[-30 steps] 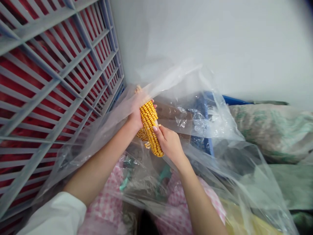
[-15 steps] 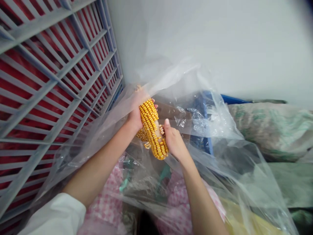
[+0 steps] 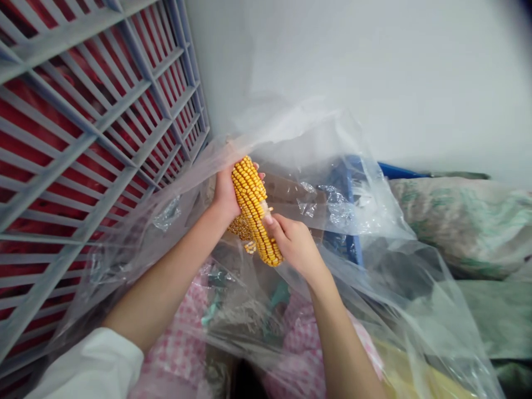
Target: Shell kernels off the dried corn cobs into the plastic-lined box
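Note:
My left hand is wrapped round an ear of dried yellow corn, which tilts with its lower end toward me. Against the ear's lower right side, my right hand is closed, its thumb pressed on the kernels beside a pale bare strip of cob. The right fingers behind the ear are mostly hidden. Loose corn kernels lie below, partly covered by the ear. Both hands work inside the mouth of a large clear plastic bag.
A grey slatted plastic crate with red contents rises on the left. Behind the bag stands a blue crate near a white wall. Stuffed woven sacks lie on the right. Pink checked cloth covers my legs.
My right thumb has come down from a raised position onto the ear and now covers part of the bare strip. The ear and my left hand have shifted slightly up and left.

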Available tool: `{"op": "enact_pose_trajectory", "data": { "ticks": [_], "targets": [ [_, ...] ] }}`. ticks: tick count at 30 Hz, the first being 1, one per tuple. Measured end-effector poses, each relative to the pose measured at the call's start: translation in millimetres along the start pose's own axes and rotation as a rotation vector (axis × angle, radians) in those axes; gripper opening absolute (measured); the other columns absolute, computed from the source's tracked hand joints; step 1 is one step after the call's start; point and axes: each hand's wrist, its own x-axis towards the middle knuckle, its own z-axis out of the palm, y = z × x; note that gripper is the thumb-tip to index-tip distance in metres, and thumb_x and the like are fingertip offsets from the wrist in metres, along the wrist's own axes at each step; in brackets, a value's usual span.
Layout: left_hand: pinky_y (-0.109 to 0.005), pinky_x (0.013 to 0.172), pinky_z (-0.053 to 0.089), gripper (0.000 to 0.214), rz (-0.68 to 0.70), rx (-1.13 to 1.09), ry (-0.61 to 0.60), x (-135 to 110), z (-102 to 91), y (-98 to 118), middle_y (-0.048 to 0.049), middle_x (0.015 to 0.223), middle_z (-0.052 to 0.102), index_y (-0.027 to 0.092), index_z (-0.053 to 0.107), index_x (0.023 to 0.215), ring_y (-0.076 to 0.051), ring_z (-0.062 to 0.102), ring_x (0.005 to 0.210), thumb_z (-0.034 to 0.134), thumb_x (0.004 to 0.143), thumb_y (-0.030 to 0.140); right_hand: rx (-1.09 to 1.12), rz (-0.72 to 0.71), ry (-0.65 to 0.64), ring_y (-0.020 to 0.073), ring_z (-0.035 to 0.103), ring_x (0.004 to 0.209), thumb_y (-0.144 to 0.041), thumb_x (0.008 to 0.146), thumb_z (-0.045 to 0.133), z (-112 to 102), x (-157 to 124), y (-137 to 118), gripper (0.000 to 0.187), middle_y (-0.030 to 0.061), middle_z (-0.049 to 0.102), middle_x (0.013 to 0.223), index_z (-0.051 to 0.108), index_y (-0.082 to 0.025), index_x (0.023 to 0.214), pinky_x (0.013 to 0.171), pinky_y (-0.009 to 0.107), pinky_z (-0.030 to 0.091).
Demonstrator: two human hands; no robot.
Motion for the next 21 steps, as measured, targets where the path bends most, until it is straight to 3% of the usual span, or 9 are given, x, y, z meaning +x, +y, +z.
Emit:
{"op": "enact_pose_trajectory", "data": {
  "ticks": [6,11,14,17,21],
  "targets": [
    [-0.022,0.047,0.044,0.017,-0.025,0.005,-0.014,-2,1.1,3,0.0019,0.055,0.054,0.02,0.052,0.073,-0.012,0.055,0.049,0.043,0.073,0.033,0.288,0.139,0.029,0.0145,0.054,0.066,-0.058,0.087,0.006,1,2,3,0.068,0.0033,0.06,0.066,0.057,-0.018,0.066,0.06,0.022,0.033],
    [-0.023,0.048,0.045,0.02,-0.034,-0.02,-0.071,-4,0.9,1,0.0016,0.056,0.054,0.019,0.05,0.069,-0.012,0.056,0.049,0.039,0.077,0.034,0.199,0.109,0.103,0.0129,0.049,0.058,-0.062,0.083,0.028,5,4,1,0.055,0.0012,0.057,0.062,0.059,-0.018,0.07,0.053,0.022,0.029],
    [-0.023,0.048,0.046,0.026,-0.047,-0.036,-0.086,-4,0.5,-1,0.0011,0.056,0.055,0.019,0.051,0.068,-0.012,0.056,0.048,0.034,0.08,0.035,0.294,0.188,0.112,0.0133,0.05,0.058,-0.06,0.084,0.023,8,6,4,0.06,0.0025,0.058,0.061,0.06,-0.016,0.067,0.054,0.022,0.032],
    [-0.024,0.048,0.047,0.026,-0.04,-0.052,-0.103,-2,-0.6,0,0.0007,0.055,0.055,0.018,0.052,0.069,-0.012,0.056,0.048,0.034,0.08,0.034,0.465,0.218,0.046,0.0152,0.057,0.07,-0.063,0.084,0.02,5,7,8,0.065,0.0047,0.064,0.075,0.065,-0.016,0.078,0.065,0.024,0.039],
    [-0.025,0.051,0.048,0.023,0.015,-0.088,-0.11,1,-3.2,3,0.0009,0.056,0.056,0.018,0.055,0.071,-0.013,0.057,0.052,0.039,0.076,0.033,0.473,0.179,0.023,0.0172,0.058,0.086,-0.065,0.081,0.024,-7,3,12,0.063,0.0061,0.065,0.093,0.065,-0.019,0.095,0.075,0.026,0.041]
  ]
}}
